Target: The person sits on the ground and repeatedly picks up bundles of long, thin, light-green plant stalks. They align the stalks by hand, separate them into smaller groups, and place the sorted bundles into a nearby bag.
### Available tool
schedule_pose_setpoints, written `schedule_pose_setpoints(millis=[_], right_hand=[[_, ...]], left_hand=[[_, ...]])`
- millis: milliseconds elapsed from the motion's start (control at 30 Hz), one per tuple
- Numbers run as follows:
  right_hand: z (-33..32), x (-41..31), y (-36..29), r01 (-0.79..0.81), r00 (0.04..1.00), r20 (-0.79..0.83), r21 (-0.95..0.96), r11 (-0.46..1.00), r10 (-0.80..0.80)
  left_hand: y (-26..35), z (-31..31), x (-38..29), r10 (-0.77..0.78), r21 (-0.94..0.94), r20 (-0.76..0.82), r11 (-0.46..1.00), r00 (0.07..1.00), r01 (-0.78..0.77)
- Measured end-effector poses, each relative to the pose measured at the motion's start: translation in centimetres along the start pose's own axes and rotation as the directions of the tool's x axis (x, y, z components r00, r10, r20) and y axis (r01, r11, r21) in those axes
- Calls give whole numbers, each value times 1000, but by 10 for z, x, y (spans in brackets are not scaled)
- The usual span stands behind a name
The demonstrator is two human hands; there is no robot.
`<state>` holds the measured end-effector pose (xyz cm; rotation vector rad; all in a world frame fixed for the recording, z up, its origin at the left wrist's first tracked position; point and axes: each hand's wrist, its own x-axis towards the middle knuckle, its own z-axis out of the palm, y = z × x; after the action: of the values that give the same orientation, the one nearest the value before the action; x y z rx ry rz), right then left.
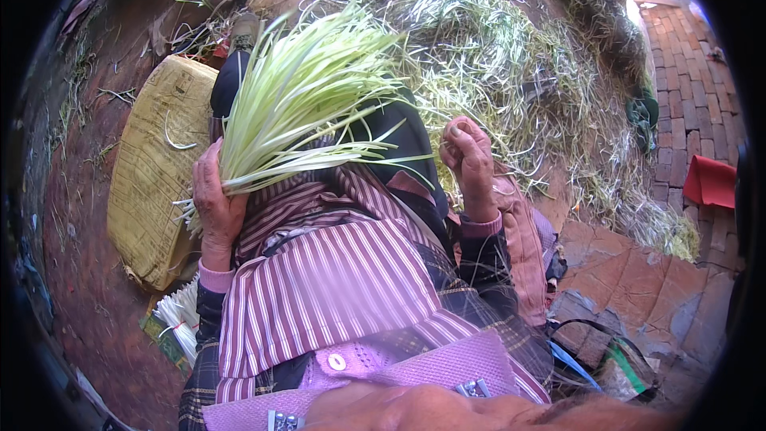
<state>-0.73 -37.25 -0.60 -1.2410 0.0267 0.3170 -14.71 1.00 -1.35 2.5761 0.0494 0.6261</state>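
Observation:
My left hand (218, 197) is wrapped around the pale stem ends of a large bunch of yellow-green leafy stalks, perhaps chives (311, 84). The leaves fan out up and to the right across my knees, and the white ends stick out below the hand. A few stalks splay off toward the right. My right hand (470, 158) is raised right of the bunch, fingers curled and thumb against the fingertips; whether something thin is pinched there cannot be told. Beneath the bunch a striped apron (335, 281) covers my lap.
A yellow block-shaped pack (158, 161) lies at the left, with tied white stalks (179, 317) below it. Loose stalks and dry straw-like leaves (479, 30) are heaped ahead and right. Flattened cardboard (634, 275), a red item (710, 181) and brick paving (688, 84) are at the right.

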Motion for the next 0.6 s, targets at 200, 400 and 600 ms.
schedule_pose_setpoints(millis=[200, 400, 600], right_hand=[[-8, 37, -5, 123, 988, -28, -473, 873, -155], [55, 45, 3, 344, 937, 249, -535, 771, -246], [110, 51, 9, 591, 805, 451, -652, 474, -384]], left_hand=[[-9, 1, -4, 7, 0, 16, 1000, 1000, -7], [-8, 1, -2, 18, 19, 20, 1000, 1000, -18], [-7, 0, -2, 23, 21, 21, 1000, 1000, -24]])
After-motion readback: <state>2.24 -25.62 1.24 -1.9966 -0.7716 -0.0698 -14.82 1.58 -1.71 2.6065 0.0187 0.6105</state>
